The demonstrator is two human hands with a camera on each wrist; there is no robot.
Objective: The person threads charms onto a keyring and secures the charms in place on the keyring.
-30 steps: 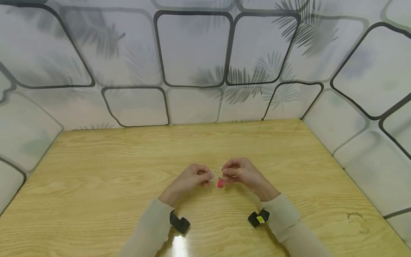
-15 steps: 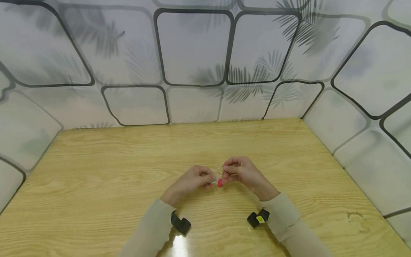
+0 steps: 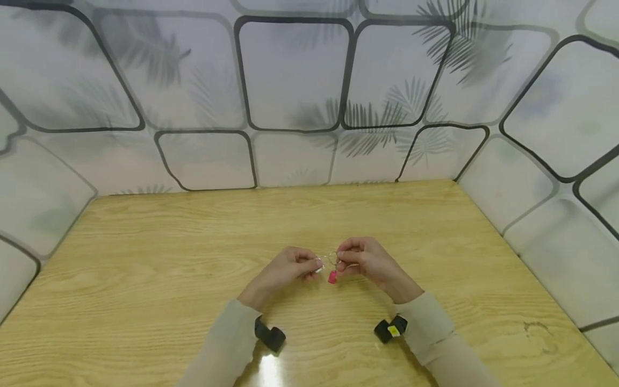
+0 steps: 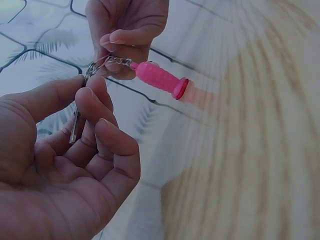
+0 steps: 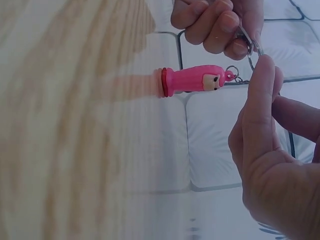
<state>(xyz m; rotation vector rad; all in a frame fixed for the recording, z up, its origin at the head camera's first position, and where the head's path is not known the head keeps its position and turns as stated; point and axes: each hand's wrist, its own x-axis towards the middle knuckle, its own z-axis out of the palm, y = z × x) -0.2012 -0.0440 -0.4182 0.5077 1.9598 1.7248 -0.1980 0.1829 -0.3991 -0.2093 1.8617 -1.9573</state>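
My left hand pinches a silver key between thumb and fingers, its shaft sticking out past them. A metal key ring spans the small gap to my right hand, which pinches it between thumb and forefinger. From the ring, on a short chain, hangs a pink figurine charm with a small face visible in the right wrist view. The charm dangles free of the fingers, above the tabletop. Fingers hide part of the ring and the key's head, so whether the two are linked is unclear.
Both hands work over a light wood-grain table. Pale walls with dark outlines and leaf prints enclose its back and sides. Black wrist cameras are strapped at both cream sleeves.
Half a second ago my left hand moved slightly right, close to the charm. Now it is back left, and the ring shows again between both hands. The right hand has barely shifted.
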